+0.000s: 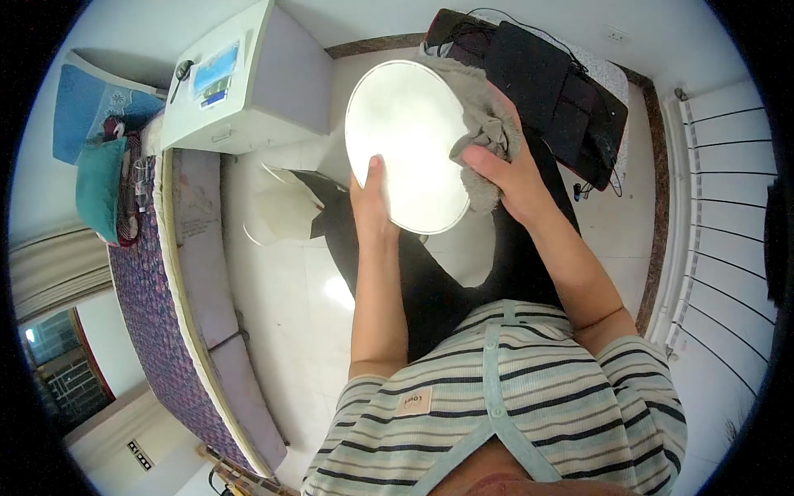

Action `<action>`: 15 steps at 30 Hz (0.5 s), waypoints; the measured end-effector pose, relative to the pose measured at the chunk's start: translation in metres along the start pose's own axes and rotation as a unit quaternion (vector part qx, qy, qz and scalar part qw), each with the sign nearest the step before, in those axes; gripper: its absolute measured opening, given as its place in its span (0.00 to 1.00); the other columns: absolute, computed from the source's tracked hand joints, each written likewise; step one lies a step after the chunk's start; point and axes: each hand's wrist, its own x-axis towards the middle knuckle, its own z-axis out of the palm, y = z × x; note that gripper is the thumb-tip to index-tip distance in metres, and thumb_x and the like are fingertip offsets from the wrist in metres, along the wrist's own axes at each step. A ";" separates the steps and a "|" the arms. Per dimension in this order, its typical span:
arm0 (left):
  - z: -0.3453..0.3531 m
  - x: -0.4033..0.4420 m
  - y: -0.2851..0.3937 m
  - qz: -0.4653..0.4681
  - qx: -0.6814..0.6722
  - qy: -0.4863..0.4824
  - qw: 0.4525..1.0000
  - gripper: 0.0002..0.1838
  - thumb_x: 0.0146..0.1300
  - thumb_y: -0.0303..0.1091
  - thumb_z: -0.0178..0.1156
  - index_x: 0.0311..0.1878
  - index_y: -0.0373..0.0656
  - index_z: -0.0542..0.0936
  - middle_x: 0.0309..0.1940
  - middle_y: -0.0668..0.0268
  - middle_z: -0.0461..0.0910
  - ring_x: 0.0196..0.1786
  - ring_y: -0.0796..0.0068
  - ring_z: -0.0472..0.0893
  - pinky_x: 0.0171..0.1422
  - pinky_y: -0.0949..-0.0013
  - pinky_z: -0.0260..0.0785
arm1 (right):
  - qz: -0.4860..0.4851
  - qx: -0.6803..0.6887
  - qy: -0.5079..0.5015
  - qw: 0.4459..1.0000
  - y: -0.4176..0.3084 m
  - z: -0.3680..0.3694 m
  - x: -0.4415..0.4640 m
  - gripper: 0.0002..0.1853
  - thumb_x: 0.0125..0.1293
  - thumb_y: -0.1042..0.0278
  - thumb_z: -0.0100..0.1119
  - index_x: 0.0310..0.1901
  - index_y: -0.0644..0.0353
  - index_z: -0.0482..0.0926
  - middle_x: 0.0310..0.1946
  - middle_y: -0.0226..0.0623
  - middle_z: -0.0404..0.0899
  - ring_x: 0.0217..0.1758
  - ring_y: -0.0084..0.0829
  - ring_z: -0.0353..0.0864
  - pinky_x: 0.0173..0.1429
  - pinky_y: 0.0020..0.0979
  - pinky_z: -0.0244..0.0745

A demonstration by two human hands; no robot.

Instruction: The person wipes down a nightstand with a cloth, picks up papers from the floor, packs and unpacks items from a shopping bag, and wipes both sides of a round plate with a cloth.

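My left hand grips the lower left edge of an oval white panel with a thin rim, its thumb lying on the pale face and its fingers hidden behind. At the panel's right edge, my right hand is closed on a bunched grey-brown cloth. The cloth covers part of the right rim and hangs below and above the hand. Both hands hold the panel up over my lap, tilted toward me.
A white cabinet stands at upper left beside a bed. At upper right, a low table carries a black laptop and cables. A curved white object rests on the floor to my left. A white radiator lines the right wall.
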 end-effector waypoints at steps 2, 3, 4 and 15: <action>-0.003 -0.002 0.003 0.043 0.055 0.008 0.997 0.28 0.62 0.32 0.54 0.63 0.32 0.58 0.57 0.53 0.66 0.57 0.61 0.69 0.59 0.64 0.64 | 0.021 -0.049 0.009 0.999 -0.002 -0.002 0.000 0.38 0.49 0.64 0.65 0.62 0.56 0.59 0.54 0.41 0.67 0.54 0.33 0.70 0.58 0.30 0.65; -0.003 -0.003 0.002 0.043 0.057 0.005 0.997 0.28 0.62 0.32 0.54 0.63 0.32 0.58 0.57 0.53 0.66 0.57 0.61 0.69 0.59 0.64 0.64 | 0.055 -0.036 0.041 0.997 0.002 -0.007 0.004 0.36 0.48 0.67 0.63 0.61 0.56 0.60 0.52 0.40 0.68 0.53 0.31 0.70 0.57 0.29 0.66; 0.000 -0.003 0.001 0.143 0.175 0.031 0.974 0.31 0.60 0.32 0.57 0.64 0.33 0.57 0.59 0.52 0.63 0.60 0.58 0.66 0.62 0.63 0.60 | 0.086 -0.023 0.073 0.993 0.004 -0.011 0.007 0.33 0.48 0.71 0.61 0.59 0.57 0.62 0.51 0.39 0.69 0.52 0.29 0.71 0.55 0.28 0.66; 0.036 -0.031 -0.005 0.522 0.604 -0.180 0.575 0.26 0.46 0.16 0.49 0.53 0.36 0.71 0.57 0.53 0.69 0.61 0.53 0.67 0.61 0.59 0.63 | -0.030 -0.131 0.151 0.979 0.014 0.005 0.014 0.31 0.45 0.70 0.62 0.55 0.58 0.67 0.52 0.44 0.67 0.56 0.37 0.67 0.60 0.34 0.63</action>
